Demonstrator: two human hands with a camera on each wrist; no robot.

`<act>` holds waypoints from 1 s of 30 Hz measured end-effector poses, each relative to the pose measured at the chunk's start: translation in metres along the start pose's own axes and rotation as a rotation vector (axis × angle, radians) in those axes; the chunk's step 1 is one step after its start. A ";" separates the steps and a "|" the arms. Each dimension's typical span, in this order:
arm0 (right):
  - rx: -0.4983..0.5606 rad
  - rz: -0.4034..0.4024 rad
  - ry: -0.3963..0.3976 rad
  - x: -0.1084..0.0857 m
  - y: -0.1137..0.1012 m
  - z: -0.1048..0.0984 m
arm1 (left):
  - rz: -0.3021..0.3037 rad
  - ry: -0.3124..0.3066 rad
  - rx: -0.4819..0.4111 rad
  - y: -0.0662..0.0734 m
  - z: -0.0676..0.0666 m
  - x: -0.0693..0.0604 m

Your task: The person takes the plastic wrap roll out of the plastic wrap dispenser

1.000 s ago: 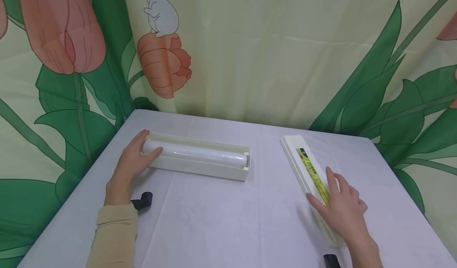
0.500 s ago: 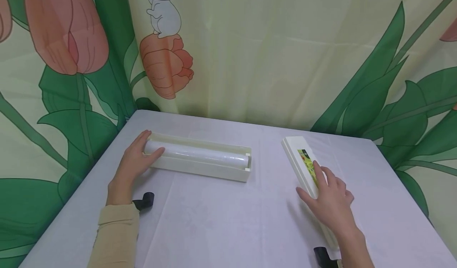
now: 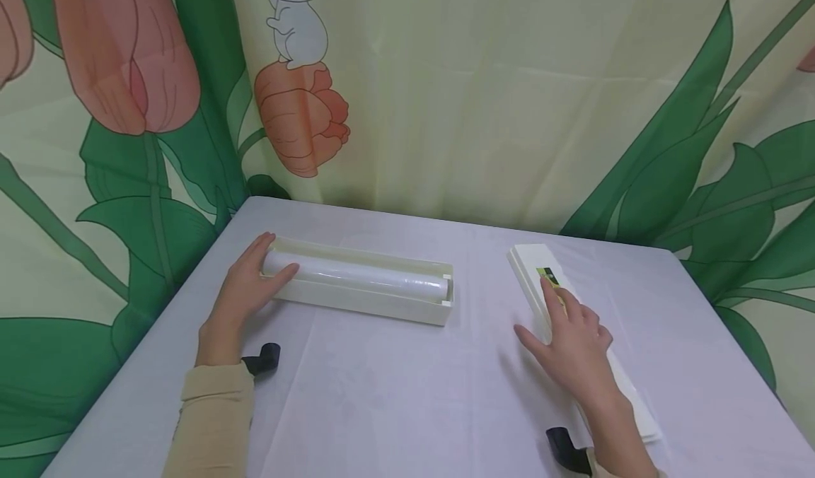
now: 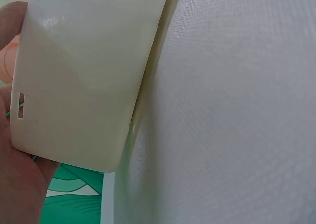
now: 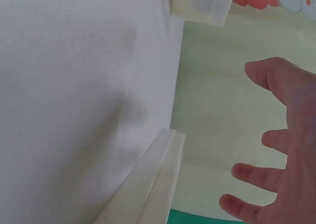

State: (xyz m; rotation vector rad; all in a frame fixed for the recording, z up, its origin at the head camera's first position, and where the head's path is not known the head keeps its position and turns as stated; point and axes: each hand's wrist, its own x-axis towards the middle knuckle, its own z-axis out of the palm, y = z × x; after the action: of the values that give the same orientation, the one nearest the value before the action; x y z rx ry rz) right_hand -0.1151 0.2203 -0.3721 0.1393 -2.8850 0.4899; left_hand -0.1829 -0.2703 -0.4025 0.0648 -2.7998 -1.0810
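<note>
A long cream plastic box (image 3: 366, 307) stands on the table at the left, its top uncovered. Inside lies a white, shiny roll that looks like cling film (image 3: 376, 280). My left hand (image 3: 245, 287) grips the box's left end, thumb over the front rim and fingers at the far side. The left wrist view shows the box's smooth wall (image 4: 84, 85) against the palm. At the right, a long white lid (image 3: 531, 259) with a yellow-green label lies slanted on the table. My right hand (image 3: 573, 351) hovers over it with fingers spread, holding nothing and hiding most of the label.
A white cloth covers the table (image 3: 395, 393). Behind it hangs a pale yellow curtain (image 3: 458, 110) printed with tulips, leaves and a rabbit. Black wrist mounts (image 3: 262, 359) stick out at both wrists. Table surface separates the box from the lid.
My right hand has moved left and farther forward over the lid, covering more of its label. The left hand stays on the box's end. The whole view has shifted slightly.
</note>
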 end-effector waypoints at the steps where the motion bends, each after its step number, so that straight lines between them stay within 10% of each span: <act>1: 0.002 -0.001 -0.006 0.002 -0.001 0.000 | 0.000 -0.001 -0.002 0.000 0.000 0.000; 30: 0.039 -0.043 -0.052 0.028 -0.025 0.003 | -0.001 0.013 0.001 -0.001 0.002 0.001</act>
State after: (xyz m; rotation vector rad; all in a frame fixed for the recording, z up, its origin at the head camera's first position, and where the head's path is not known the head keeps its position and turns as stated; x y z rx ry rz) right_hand -0.1402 0.1945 -0.3610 0.2228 -2.9172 0.5420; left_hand -0.1844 -0.2699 -0.4048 0.0728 -2.7886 -1.0755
